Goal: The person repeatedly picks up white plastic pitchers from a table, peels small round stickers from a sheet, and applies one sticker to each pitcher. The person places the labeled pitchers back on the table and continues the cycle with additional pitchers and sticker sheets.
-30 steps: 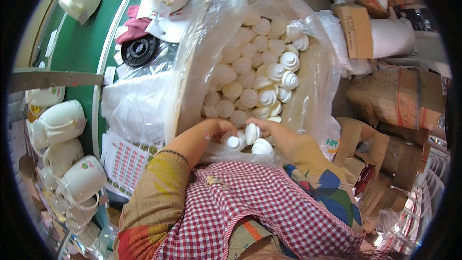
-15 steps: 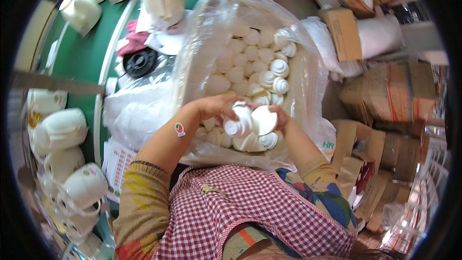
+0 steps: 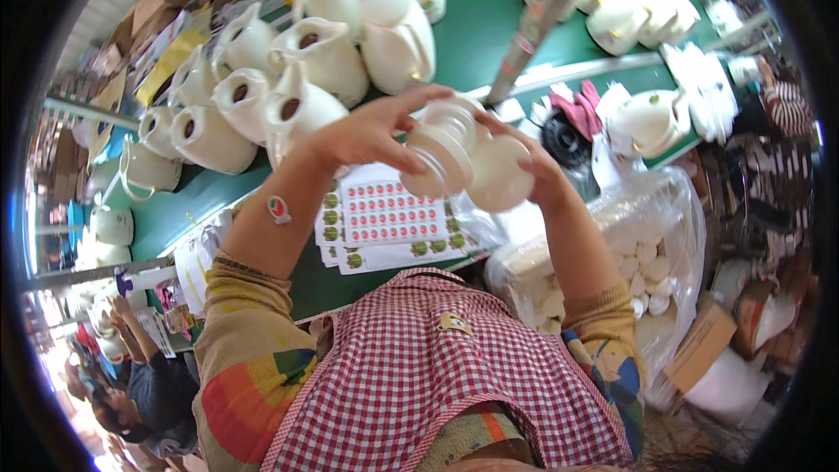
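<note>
Both of my hands are raised over the near edge of the green bench, closed around several white plastic stepped lids (image 3: 441,149). My left hand (image 3: 376,135) grips them from the left, thumb below and fingers above. On the other side, my right hand (image 3: 537,166) holds a rounded white lid (image 3: 500,177) against the bunch. The lids blur slightly, so their exact number is hard to tell. Below my hands lie sheets of round red-and-green stickers (image 3: 393,214). Beyond my left hand stand several cream jugs (image 3: 323,57) with open tops.
A plastic-lined box (image 3: 686,245) of white lids stands at the right. Along the bench are a grey post (image 3: 542,26), a black round part (image 3: 566,135), a pink cloth (image 3: 578,109) and another cream jug (image 3: 647,122). A co-worker in dark clothing (image 3: 157,393) is at lower left.
My view and body have turned left, from the box of lids to the bench. My hands have lifted the white lids out of the box and carried them over the sticker sheets.
</note>
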`<state>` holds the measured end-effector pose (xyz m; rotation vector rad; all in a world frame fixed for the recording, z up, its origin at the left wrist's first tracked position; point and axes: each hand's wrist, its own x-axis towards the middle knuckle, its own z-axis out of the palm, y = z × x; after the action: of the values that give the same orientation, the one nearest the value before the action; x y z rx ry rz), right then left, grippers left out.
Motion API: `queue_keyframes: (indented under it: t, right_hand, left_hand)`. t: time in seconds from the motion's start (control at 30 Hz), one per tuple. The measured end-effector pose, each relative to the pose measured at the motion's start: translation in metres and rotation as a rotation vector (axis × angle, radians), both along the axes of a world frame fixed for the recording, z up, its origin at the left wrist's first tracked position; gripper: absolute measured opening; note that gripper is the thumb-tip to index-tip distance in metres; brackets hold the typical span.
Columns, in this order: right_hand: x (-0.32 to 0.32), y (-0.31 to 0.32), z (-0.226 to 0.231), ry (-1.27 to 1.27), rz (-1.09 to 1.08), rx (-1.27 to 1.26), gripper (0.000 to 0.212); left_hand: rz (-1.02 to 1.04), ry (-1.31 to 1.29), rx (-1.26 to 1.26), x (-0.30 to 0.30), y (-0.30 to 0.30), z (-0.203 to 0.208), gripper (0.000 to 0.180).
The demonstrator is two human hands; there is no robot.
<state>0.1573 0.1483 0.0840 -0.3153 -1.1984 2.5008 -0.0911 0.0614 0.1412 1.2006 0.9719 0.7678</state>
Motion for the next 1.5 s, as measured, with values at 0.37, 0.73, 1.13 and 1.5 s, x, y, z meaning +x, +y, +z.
queue_keyframes:
  t: [0.37, 0.73, 1.13, 1.5]
  right_hand:
    - [-0.305, 0.092, 0.058, -0.397, 0.194, 1.267, 0.066]
    - [-0.301, 0.055, 0.058, -0.124, -0.051, 0.929, 0.054]
    - [-0.296, -0.002, -0.032, -0.063, -0.383, 1.568, 0.023]
    - [-0.063, 0.003, -0.145, -0.857, -0.148, 0.7, 0.032]
  left_hand:
    - [0.484, 0.423, 0.066, -0.24, 0.033, 0.014, 0.079]
    - [0.963, 1.272, 0.39, -0.292, -0.06, -0.023, 0.05]
    - [0.98, 1.616, 0.69, -0.243, -0.09, -0.067, 0.056]
    - [0.6, 0.363, -0.274, -0.039, -0.171, -0.16, 0.036]
